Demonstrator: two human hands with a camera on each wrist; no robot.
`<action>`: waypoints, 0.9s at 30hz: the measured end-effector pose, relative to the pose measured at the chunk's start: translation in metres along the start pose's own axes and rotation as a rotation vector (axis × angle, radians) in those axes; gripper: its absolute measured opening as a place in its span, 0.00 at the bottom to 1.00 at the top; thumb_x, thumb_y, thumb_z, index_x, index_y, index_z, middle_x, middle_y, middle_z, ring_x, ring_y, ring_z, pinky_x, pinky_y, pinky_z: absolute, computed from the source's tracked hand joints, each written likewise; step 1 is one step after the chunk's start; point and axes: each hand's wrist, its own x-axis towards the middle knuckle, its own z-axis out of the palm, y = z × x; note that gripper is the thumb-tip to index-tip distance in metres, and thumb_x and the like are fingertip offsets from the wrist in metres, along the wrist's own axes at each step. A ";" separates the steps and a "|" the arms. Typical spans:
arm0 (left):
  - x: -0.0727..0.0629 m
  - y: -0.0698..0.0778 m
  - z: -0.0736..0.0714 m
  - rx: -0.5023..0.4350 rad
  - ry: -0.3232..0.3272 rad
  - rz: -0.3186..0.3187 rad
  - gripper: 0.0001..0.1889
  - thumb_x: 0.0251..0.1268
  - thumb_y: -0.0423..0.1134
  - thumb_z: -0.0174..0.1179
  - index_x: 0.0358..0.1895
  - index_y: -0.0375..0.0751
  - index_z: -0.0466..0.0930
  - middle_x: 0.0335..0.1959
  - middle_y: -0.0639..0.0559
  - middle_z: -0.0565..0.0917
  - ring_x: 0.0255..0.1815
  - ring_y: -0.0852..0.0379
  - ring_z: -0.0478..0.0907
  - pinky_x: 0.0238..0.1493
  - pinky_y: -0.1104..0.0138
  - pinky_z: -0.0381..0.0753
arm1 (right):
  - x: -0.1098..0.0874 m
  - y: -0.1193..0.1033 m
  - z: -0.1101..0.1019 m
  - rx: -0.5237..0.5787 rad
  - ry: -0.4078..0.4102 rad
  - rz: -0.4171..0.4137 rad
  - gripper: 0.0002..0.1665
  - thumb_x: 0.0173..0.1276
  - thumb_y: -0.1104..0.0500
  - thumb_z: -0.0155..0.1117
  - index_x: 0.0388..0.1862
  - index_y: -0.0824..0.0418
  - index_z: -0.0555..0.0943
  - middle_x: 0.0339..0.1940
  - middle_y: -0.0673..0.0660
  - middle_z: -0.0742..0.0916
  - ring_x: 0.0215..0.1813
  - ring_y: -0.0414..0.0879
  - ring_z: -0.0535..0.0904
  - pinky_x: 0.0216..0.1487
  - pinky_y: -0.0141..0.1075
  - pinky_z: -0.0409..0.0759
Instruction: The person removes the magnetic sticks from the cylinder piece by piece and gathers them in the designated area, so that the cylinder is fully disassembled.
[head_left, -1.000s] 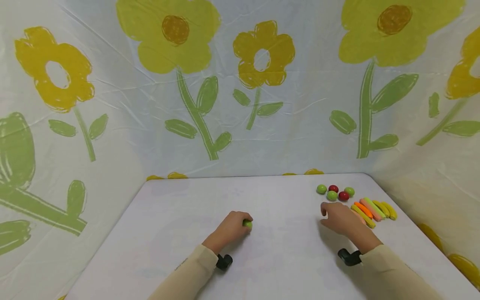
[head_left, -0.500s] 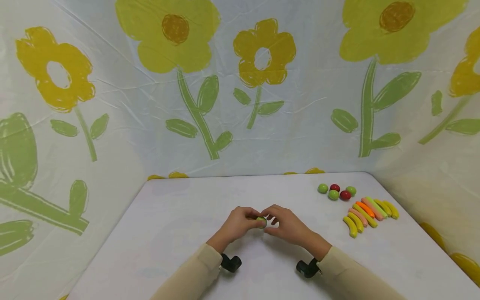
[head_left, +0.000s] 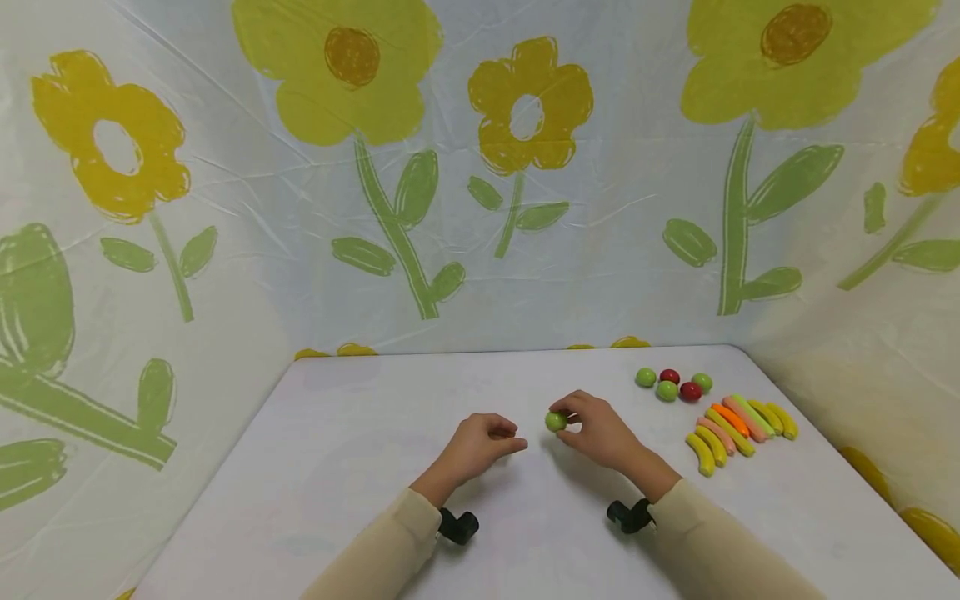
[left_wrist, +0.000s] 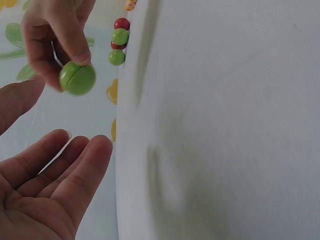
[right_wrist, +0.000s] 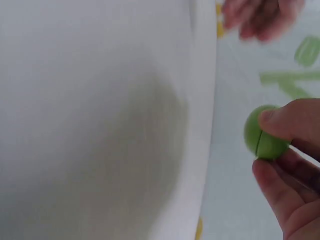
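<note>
My right hand (head_left: 602, 429) pinches a glossy green ball (head_left: 556, 422) with a thin seam around it, held above the table between thumb and fingertips. In the right wrist view the thumb lies across the top of this green ball (right_wrist: 265, 135). Just to the left, my left hand (head_left: 474, 447) hovers with thumb and fingers apart and nothing between them. The left wrist view shows those relaxed fingers (left_wrist: 82, 180), with the green ball (left_wrist: 78, 79) in the other hand beyond them.
Several green and red balls (head_left: 667, 390) form a cluster at the back right of the white table (head_left: 360, 467). In front of them lies a row of banana-shaped and stick-like pieces (head_left: 737, 421), yellow, pink, orange and green. A flower-printed cloth (head_left: 600, 275) hangs behind.
My right hand came left from the row of pieces to the left hand, took the green ball from it, and drew back slightly right. The left fingers have let go.
</note>
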 end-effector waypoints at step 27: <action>-0.012 -0.007 -0.011 0.049 -0.011 0.044 0.23 0.62 0.55 0.63 0.53 0.43 0.81 0.42 0.59 0.85 0.43 0.61 0.82 0.44 0.64 0.81 | 0.034 0.108 -0.066 -0.389 -0.193 0.376 0.13 0.65 0.69 0.59 0.48 0.72 0.78 0.41 0.67 0.81 0.43 0.58 0.76 0.52 0.55 0.79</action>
